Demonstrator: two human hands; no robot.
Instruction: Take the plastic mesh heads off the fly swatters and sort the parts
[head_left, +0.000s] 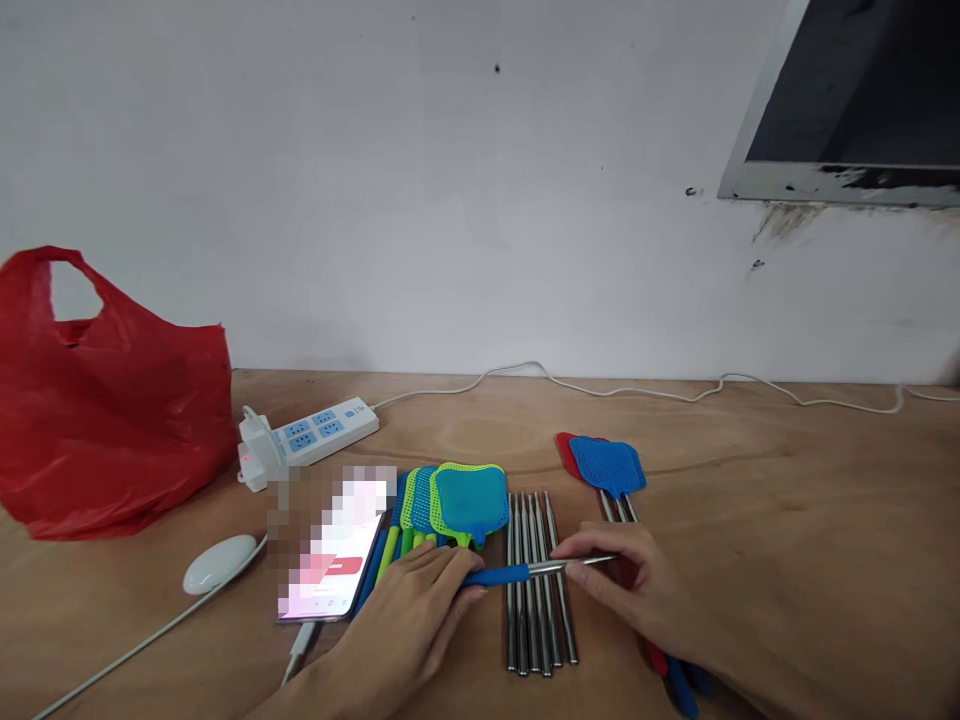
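My left hand point(420, 610) is closed around the blue grip of a fly swatter handle point(506, 575). The thumb and fingers of my right hand point(626, 565) pinch the metal rod at the other end, so the piece lies level between both hands. Beneath it, several loose metal rods point(514, 630) lie side by side on the table. Beyond my left hand are blue and yellow-green fly swatter heads point(471, 497), overlapping, with coloured grips partly under the hand. Past my right hand lie fly swatters with a blue head point(609, 466) and a red head point(568, 455); my hand and forearm partly cover their shafts.
A lit phone point(337, 560) with a charging cable lies left of the swatters. Behind it are a white power strip point(330, 432) and its cord along the wall. A white mouse-shaped object point(219, 564) and a red plastic bag point(112, 430) stand farther left on the wooden table point(825, 520).
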